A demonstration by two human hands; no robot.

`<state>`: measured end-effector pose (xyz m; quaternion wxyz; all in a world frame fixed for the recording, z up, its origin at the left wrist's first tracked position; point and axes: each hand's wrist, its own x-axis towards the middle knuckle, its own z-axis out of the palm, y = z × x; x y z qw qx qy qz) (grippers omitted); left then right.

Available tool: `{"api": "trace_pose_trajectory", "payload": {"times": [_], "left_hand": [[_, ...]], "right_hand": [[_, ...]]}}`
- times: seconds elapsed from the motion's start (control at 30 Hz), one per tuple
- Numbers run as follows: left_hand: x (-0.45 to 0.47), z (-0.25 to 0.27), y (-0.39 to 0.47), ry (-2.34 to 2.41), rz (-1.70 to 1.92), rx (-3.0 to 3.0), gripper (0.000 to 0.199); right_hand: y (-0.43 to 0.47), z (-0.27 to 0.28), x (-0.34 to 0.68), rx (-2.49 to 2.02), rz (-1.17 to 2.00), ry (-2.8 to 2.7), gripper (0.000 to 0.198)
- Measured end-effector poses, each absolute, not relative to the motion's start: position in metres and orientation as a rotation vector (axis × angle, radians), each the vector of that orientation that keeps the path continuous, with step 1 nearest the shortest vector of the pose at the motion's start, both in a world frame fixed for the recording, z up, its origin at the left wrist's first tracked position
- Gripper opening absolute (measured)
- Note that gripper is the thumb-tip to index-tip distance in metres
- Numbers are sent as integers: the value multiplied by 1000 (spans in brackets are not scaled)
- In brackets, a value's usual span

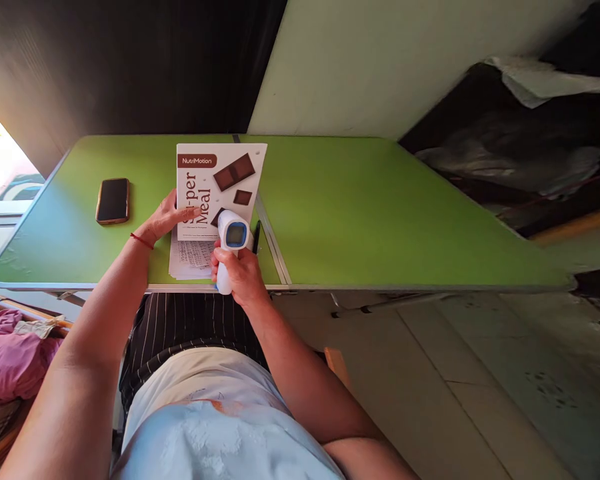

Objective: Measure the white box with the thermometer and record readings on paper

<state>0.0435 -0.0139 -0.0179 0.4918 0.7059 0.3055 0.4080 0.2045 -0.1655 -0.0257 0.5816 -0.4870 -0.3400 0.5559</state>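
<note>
My left hand (167, 217) grips a white NutriMotion box (230, 157) by its left side, thumb across the front. The box stands upright over the table, its printed chocolate pieces facing me. Wrapped in the fingers of my right hand (243, 273) is a white infrared thermometer (235, 223) with a blue-edged screen turned toward me. Its head overlaps the lower right corner of the box; whether they touch I cannot tell. Handwritten papers (190, 261) lie below the box, partly covered. A dark pen (257, 235) shows just right of the thermometer.
A phone (113, 201) lies on the left part of the green folding table (380, 213). A metal seam (273, 243) crosses the tabletop near its middle. Pink cloth (15, 353) rests on a wooden chair at lower left. Plastic-covered things (515, 153) stand beyond the right edge.
</note>
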Motion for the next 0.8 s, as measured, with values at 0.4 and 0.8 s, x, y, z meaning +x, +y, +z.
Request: {"api": "trace_pose_trajectory", "payload": {"times": [0.4,0.8], "left_hand": [[41,-24,-9,765,960,1705,72],[40,-34,-1,824,1273,1524,76]], "right_hand": [[-166,-24,204,-1128,1324,-790,36],[-137,-13,312,-1535,599,-1273,28]]}}
